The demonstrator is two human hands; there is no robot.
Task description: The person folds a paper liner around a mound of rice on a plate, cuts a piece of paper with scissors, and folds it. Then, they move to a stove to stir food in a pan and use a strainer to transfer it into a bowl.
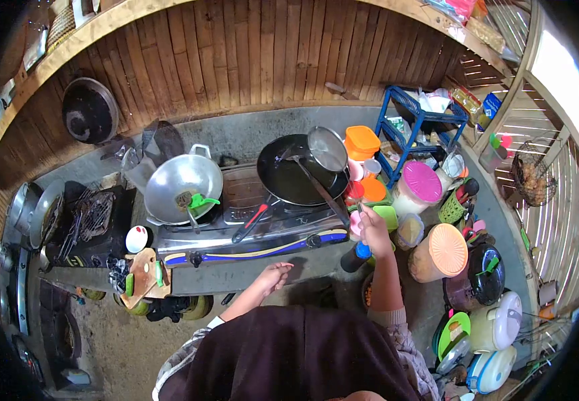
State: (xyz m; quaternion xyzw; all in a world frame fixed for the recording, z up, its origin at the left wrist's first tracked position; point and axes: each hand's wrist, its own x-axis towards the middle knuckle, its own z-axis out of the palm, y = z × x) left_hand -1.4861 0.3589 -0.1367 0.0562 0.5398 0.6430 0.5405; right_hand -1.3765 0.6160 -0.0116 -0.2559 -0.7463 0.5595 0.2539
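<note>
Stove (289, 235): two-burner metal unit along the counter; blue-and-yellow striped front.
Frying pan (293, 180): black, on the stove's right side; red-and-black handle directed toward the person.
Wok (169, 187): silver, on the left side; green utensil (202, 201) inside.
Strainer (328, 148): round, over the far right rim of the frying pan; long dark utensil (319, 186) slants across the same pan.
Right hand (375, 230): fingers curled closely together beside the lidded containers; a slim item shows at the fingertips, but firmness of hold cannot be told.
Left hand (274, 275): in front of the stove edge; fingers loosely curled, partly open, nothing visible in grip.
Blue-capped bottle (353, 259): upright, just below the right hand.
</note>
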